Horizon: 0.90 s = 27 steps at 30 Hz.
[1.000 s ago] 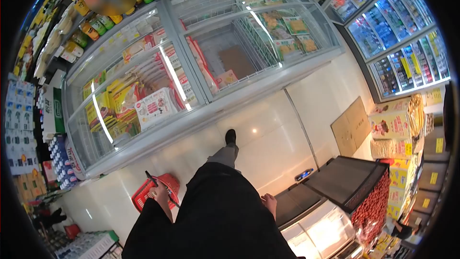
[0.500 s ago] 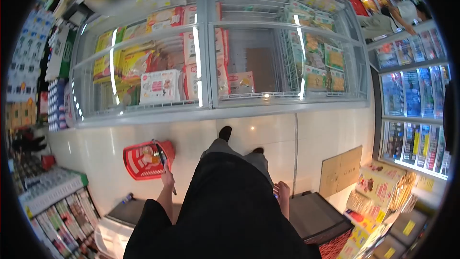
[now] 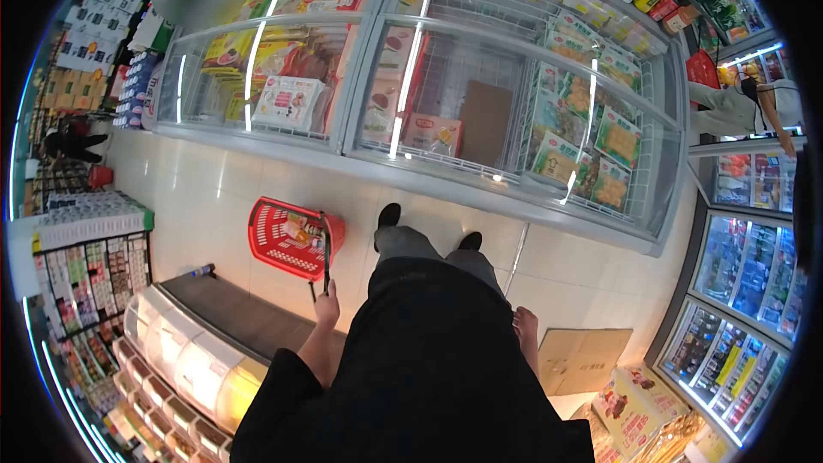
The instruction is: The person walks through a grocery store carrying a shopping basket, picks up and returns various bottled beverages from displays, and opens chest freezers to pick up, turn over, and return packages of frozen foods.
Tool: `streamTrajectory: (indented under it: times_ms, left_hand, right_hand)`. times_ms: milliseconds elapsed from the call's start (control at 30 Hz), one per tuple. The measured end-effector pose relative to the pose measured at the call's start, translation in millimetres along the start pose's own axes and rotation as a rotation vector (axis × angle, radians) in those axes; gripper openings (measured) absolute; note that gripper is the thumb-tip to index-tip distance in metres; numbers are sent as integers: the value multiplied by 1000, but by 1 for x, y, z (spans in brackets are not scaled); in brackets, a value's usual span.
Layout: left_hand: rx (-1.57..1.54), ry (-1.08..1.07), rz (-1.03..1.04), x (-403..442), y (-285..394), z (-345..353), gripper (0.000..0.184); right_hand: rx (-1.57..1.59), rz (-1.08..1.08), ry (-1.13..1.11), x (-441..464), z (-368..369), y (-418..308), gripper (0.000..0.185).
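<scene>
My left hand is closed around the black handle of a red shopping basket, which hangs at my left with a few packaged items inside. On the other side of my body, my right hand hangs beside my hip with its fingers curled; whether something small is in it cannot be made out. In front of me stands a long glass-topped freezer with its lids closed. It holds a white package, yellow bags and green-and-white bags.
A flat cardboard sheet lies at the lower right. Lit glass-door fridges line the right side, where a person reaches out an arm. A lit display case stands at lower left. Another person is far left.
The view has turned, so the freezer now slants down to the right. The left hand still holds the basket. Both feet and more of the person at the right now show.
</scene>
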<state>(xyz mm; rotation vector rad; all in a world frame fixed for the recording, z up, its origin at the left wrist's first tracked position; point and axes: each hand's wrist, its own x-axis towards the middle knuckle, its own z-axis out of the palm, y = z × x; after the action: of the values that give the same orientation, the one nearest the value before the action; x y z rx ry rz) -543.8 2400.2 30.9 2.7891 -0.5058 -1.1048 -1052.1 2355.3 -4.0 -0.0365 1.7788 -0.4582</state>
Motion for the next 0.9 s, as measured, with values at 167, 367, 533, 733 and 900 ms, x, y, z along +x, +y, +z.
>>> streamTrajectory:
  times_ms: [167, 367, 533, 733, 900]
  left_hand:
    - [-203, -7, 26, -14, 77, 43, 80]
    - [-873, -57, -118, 17, 182, 24, 68]
    - [-1438, -70, -151, 85, 224, 10, 60]
    - [-1250, -10, -81, 105, 248, -8, 63]
    - [-579, 632, 294, 85, 258, -8, 44]
  right_hand:
    - [61, -16, -22, 33, -72, -3, 34]
    - [58, 16, -19, 31, -77, -23, 30]
    - [-1091, -743, -56, 88, -104, 14, 26]
    - [-1182, -856, 58, 79, -87, -4, 25]
    - [-955, -684, 67, 32, -57, -52, 27]
